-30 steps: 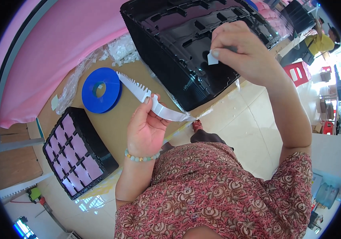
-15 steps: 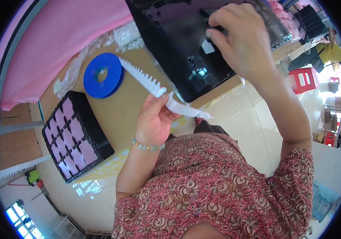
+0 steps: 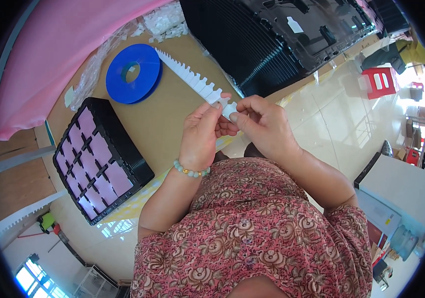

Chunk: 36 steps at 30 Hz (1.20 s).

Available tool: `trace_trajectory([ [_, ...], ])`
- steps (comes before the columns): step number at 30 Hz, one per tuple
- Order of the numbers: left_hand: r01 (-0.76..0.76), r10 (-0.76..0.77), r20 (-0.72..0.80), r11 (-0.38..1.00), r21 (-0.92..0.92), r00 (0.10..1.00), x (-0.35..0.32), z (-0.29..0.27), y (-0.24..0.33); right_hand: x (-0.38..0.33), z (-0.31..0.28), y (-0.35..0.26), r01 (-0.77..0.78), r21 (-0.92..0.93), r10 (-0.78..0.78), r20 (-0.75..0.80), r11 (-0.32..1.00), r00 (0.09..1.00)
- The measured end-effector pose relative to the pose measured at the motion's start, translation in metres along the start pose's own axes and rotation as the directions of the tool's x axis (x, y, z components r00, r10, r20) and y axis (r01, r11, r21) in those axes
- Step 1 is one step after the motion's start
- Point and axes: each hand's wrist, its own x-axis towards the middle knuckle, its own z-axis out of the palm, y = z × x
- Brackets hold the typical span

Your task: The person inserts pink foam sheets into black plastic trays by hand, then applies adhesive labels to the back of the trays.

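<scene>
A white notched strip [image 3: 192, 79] runs from beside the blue roll [image 3: 143, 88] toward me. My left hand [image 3: 201, 130] pinches it between thumb and fingers near its close end. My right hand [image 3: 268, 125] grips the end with thumb and forefinger, just right of the left hand; the fingers partly cover that end. A white bottle-shaped piece [image 3: 294, 25] lies flat on the shiny dark top of a stack of black trays [image 3: 267, 54] at the far right of the table.
Another black tray stack with pink-lilac panels [image 3: 98, 154] stands at the table's left edge. Clear plastic wrap and white scraps [image 3: 165, 22] lie at the back beside pink cloth [image 3: 68, 54]. Brown board [image 3: 172, 114] covers the tabletop. A red stool [image 3: 378, 82] stands on the tiled floor.
My right hand has come down from the black tray stack to the strip's close end. The white piece on the stack now lies uncovered. My left hand keeps its hold on the strip.
</scene>
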Motion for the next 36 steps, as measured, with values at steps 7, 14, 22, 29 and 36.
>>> trace_trajectory([
  [7,-0.001,0.005,0.059,0.998,-0.064,0.998,-0.002,-0.010,0.004,0.004,0.016,0.004,0.401,-0.347,-0.476,-0.161,0.848,0.865],
  [14,0.075,-0.004,0.158,0.891,-0.448,0.987,-0.005,-0.016,0.015,0.009,0.016,-0.028,0.683,-0.711,-0.916,0.144,0.168,0.375],
  [22,-0.049,0.100,0.080,0.873,-0.485,0.992,-0.009,-0.018,0.022,0.009,0.033,-0.039,0.584,-0.637,-0.809,-0.110,0.503,0.577],
  [29,-0.031,0.101,0.150,0.912,-0.409,0.983,-0.002,-0.027,0.020,0.012,0.025,-0.038,0.716,-0.643,-0.862,0.169,0.271,0.478],
  [36,-0.027,0.109,0.153,0.888,-0.458,0.982,0.012,-0.038,0.025,0.011,-0.035,-0.131,0.748,-0.641,-0.876,0.247,0.173,0.414],
])
